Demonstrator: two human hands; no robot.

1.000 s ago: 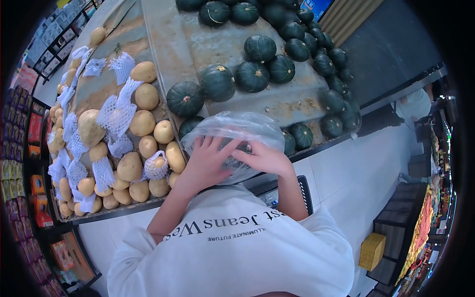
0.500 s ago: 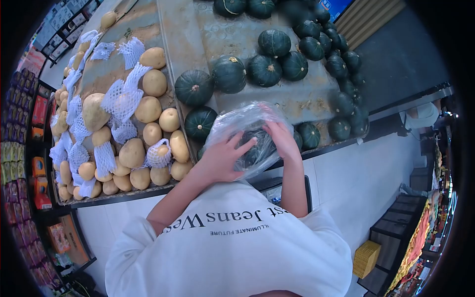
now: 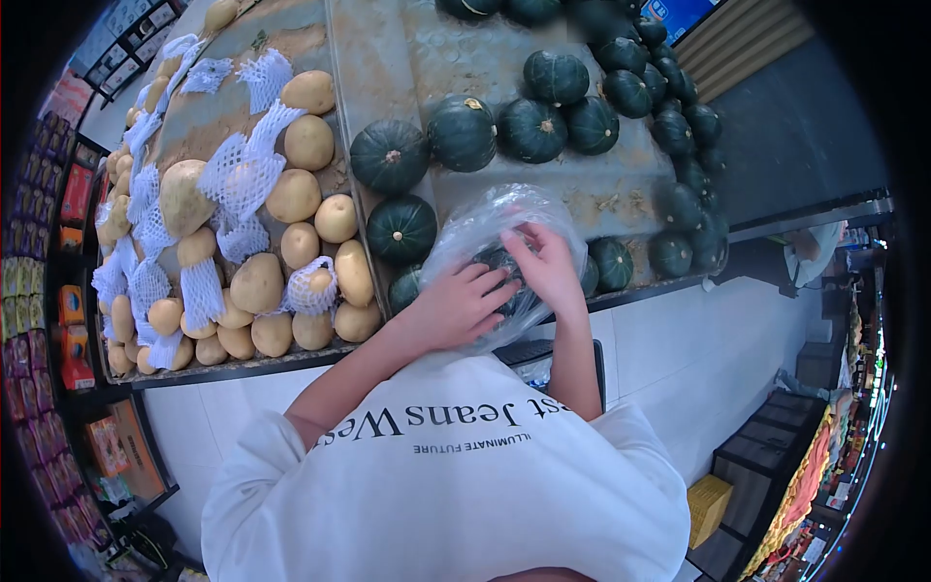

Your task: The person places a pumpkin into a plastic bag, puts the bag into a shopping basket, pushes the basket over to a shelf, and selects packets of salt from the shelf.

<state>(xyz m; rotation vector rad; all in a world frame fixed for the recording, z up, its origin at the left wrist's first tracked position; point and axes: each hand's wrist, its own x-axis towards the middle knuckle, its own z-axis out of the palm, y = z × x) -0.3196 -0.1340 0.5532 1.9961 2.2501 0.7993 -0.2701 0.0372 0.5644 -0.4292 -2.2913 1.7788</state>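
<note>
A clear plastic bag (image 3: 456, 233) sits in front of my chest at the near edge of the stand, with a dark green pumpkin (image 3: 498, 260) partly visible inside it. My left hand (image 3: 464, 307) grips the bag's left and near side, its bent fingers reaching across the opening over the pumpkin. On the other side, my right hand (image 3: 545, 267) has the bag's right rim, with the fingers bent inward and partly hidden by film. The fingertips of both hands are close to each other. Another green pumpkin (image 3: 401, 230) rests just left of the bag.
Several dark green pumpkins (image 3: 532, 130) lie farther back on the stand. Yellowish round melons (image 3: 292, 196), some in white foam nets (image 3: 238, 179), fill the left side. A dark basket (image 3: 572, 361) is below the stand's edge. Shelves with packaged goods (image 3: 82, 359) stand at far left.
My left hand has moved right, its fingers now closer together and nearer my right hand. The right fingers have curled further inward over the bag's rim. The view has shifted slightly.
</note>
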